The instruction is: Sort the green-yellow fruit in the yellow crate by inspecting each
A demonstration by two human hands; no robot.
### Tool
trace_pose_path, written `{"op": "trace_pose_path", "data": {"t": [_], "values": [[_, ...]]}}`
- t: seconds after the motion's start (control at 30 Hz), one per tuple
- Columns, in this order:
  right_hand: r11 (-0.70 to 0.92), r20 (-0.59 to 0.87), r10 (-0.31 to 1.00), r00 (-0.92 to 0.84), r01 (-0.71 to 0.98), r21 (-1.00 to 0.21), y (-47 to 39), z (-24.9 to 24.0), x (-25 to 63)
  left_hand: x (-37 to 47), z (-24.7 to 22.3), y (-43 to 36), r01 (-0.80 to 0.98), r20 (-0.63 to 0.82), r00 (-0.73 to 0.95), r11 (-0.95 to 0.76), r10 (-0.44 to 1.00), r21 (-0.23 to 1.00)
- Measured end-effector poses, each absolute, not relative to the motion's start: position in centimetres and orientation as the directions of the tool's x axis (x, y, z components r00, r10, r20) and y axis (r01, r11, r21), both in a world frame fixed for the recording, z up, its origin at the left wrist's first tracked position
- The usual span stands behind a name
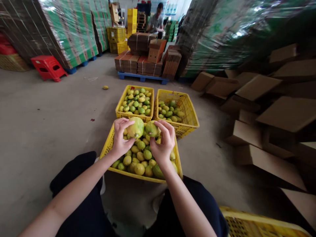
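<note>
My left hand [121, 135] grips a large yellow-green lemon [135, 127] between thumb and fingers. Close beside it, a smaller, greener lemon [151, 129] is pinched in my right hand [164, 140]. Both fruits are held up over a yellow plastic crate [145, 179] between my knees, which holds many yellow and green lemons [139, 169]. Beyond it on the left stands a second crate [118, 113], well filled with lemons. To its right, a third crate [189, 115] has lemons [170, 110] mostly toward its left side.
A single lemon [105, 87] lies on the floor near a red stool [48, 67]. Flattened cardboard stacks [128, 62] rest on a blue pallet [142, 78]. Cardboard boxes [249, 131] are heaped at right. Another yellow crate [261, 222] stands at lower right. A person [156, 23] is in the background.
</note>
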State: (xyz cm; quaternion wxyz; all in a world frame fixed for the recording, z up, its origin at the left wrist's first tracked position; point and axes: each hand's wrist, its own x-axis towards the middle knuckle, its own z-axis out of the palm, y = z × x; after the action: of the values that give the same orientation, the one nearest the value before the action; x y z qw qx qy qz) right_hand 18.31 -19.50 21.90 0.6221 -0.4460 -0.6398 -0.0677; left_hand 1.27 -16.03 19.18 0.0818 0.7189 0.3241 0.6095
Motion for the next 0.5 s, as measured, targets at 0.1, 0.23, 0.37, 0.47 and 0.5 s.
{"op": "trace_pose_path", "data": {"t": [0.1, 0.23, 0.37, 0.47, 0.5], "values": [[0.59, 0.854, 0.488, 0.179, 0.653, -0.475, -19.51, 21.9, 18.35, 1.38, 19.16, -16.13, 0.36, 0.827, 0.058, -0.784, 0.559, 0.505], [0.579, 0.848, 0.498, 0.182, 0.658, -0.481, -19.53, 21.81, 18.39, 1.31, 19.04, -16.1, 0.379, 0.814, 0.062, -0.768, 0.578, 0.516], [0.56, 0.843, 0.505, 0.183, 0.674, -0.482, -19.5, 21.84, 18.38, 1.26, 19.09, -16.02, 0.391, 0.805, 0.069, -0.759, 0.589, 0.521], [0.565, 0.841, 0.508, 0.186, 0.664, -0.489, -19.46, 21.87, 18.34, 1.32, 19.29, -16.08, 0.391, 0.806, 0.077, -0.762, 0.586, 0.516], [0.566, 0.839, 0.51, 0.189, 0.66, -0.493, -19.46, 21.87, 18.33, 1.34, 19.37, -16.11, 0.394, 0.806, 0.077, -0.761, 0.586, 0.516]]}}
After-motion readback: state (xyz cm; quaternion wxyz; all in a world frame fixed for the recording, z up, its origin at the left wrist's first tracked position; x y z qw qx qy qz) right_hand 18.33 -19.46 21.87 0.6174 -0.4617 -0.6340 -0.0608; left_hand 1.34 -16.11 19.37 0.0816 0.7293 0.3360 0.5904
